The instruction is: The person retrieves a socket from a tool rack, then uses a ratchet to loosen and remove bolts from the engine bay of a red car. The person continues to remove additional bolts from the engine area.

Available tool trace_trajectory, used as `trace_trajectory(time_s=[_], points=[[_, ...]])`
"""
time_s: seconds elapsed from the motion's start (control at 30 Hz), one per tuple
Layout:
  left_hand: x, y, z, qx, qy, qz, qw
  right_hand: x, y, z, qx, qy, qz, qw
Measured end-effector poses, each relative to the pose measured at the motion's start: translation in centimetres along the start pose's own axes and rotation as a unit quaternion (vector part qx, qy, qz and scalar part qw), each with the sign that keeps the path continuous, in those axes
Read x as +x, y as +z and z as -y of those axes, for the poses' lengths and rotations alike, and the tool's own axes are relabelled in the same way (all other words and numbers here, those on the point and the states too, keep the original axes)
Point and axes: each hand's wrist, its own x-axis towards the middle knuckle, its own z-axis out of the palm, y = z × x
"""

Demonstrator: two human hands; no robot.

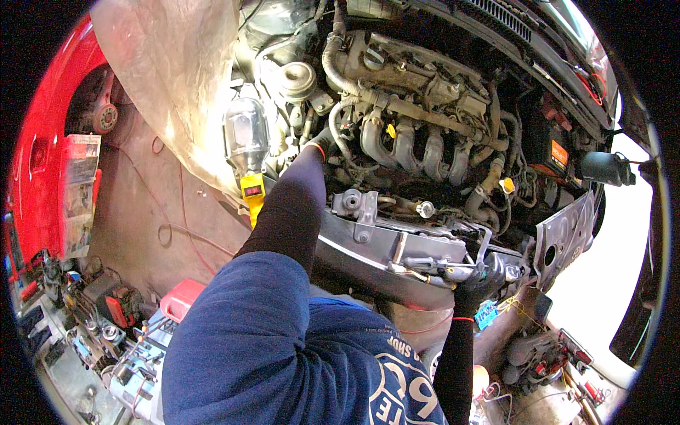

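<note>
head view: the gloved right hand (479,282) is clenched around a ratchet wrench (425,266) lying along the grey front crossmember (368,248). the left hand (322,142) reaches deep beside the intake manifold (418,145); its grip cannot be told.

Engine bay, front open. Landmark: intake manifold (418,145).

Left of the manifold: tight gap between hoses and a round metal canister (296,78); the person's left hand (322,142) is pushed into it, mostly hidden. Little room around the wrist.

Further left of the manifold: work lamp (246,138) with yellow handle blocks the way in from the draped cover sheet (170,71).

Below the manifold: grey front crossmember (375,248) runs across, crowded with brackets. Right hand (480,280) grips a ratchet tool (432,269) on its right end.

Right of the manifold: hoses, yellow cap (506,185), battery (556,152); narrow passages only.
</note>
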Motion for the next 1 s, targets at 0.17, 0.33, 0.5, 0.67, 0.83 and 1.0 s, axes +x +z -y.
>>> trace_trajectory(time_s=[0.17, 0.33, 0.5, 0.67, 0.83, 1.0], points=[[0.3, 0.7, 0.2, -0.026, -0.008, -0.006, 1.0, -0.2, 0.1, -0.2, -0.023, 0.006, 0.008, 1.0], [0.9, 0.8, 0.7, -0.051, -0.014, -0.013, 0.999, -0.3, 0.2, -0.4, -0.012, -0.003, 0.0, 1.0], [1.3, 0.7, 1.1, -0.075, -0.02, -0.017, 0.997, -0.2, 0.1, -0.4, -0.013, -0.01, -0.001, 1.0], [1.5, 1.0, 1.2, -0.095, -0.022, -0.024, 0.995, 0.0, 0.1, -0.1, -0.006, -0.002, -0.005, 1.0], [1.8, 1.4, 1.5, -0.118, -0.03, -0.03, 0.992, 0.1, 0.0, -0.1, -0.02, -0.041, -0.009, 0.999], [2.2, 1.6, 1.8, -0.14, -0.036, -0.036, 0.989, 0.0, 0.1, -0.2, -0.01, -0.002, -0.007, 1.0]])
